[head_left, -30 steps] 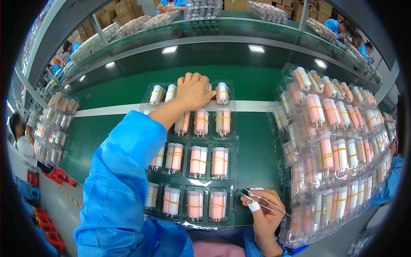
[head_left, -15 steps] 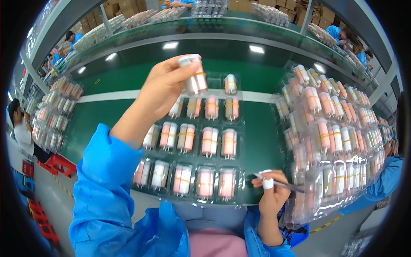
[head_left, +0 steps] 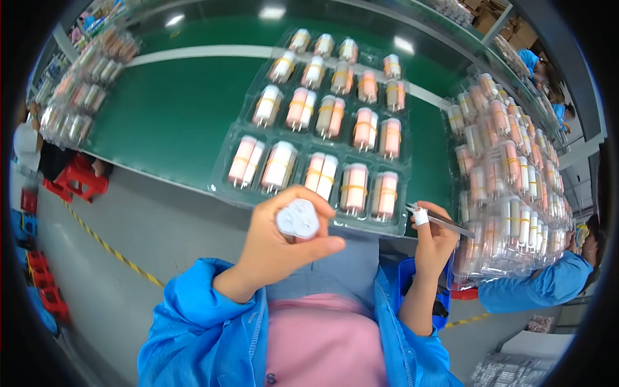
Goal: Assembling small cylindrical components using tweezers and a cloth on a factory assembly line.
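Observation:
My left hand (head_left: pixel 265 248) is closed around a bundle of cylinders (head_left: pixel 298 219), held up before my body with its pale white-grey ends facing me. Metal tweezers (head_left: pixel 451 226) lie in the closed grip of my right hand (head_left: pixel 433 248), by the table's front edge; white tape wraps one finger. Between and beyond my hands is a clear plastic tray (head_left: pixel 222 187). Its pockets carry rows of pink, white and grey cylinder bundles (head_left: pixel 301 108), each with a yellow band and thin metal pins at the near end. My left hand partly covers the tray's front edge.
Stacked clear trays of similar bundles (head_left: pixel 509 174) rise at the right, and more stacks (head_left: pixel 84 90) stand at the far left. The green table (head_left: pixel 174 109) has a white stripe. A co-worker's blue sleeve (head_left: pixel 538 284) shows beside the right stack; red stools (head_left: pixel 80 180) stand at left.
My left hand has come down and toward my body from above the tray, turning the bundle end-on. The view has shifted and tilted. My right hand still holds the tweezers.

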A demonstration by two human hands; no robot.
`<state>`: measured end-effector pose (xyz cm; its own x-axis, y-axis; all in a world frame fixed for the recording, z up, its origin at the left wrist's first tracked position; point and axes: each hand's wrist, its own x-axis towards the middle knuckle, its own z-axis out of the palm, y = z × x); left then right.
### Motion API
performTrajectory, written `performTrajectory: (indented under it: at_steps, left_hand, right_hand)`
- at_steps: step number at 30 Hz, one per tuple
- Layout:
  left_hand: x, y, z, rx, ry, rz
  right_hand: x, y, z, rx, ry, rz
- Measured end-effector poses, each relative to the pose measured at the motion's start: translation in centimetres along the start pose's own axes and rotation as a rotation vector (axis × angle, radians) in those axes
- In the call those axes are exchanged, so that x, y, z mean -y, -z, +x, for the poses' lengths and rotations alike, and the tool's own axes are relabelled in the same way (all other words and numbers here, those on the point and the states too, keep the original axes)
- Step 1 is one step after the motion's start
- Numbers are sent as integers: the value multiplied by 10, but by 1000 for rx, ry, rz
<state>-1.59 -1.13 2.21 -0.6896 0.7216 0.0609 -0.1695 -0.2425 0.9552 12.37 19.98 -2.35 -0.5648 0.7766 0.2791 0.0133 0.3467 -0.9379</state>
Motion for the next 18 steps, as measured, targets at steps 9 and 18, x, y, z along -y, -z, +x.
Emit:
performTrajectory:
  at_steps: [9,18]
  left_hand:
    - [25,-20,-7,11,-220,354]
    - [37,-17,-7,-8,-283,481]
  right_hand:
    - [53,-9,-22,-22,106,251]
    - [84,-43,-36,445,160,240]
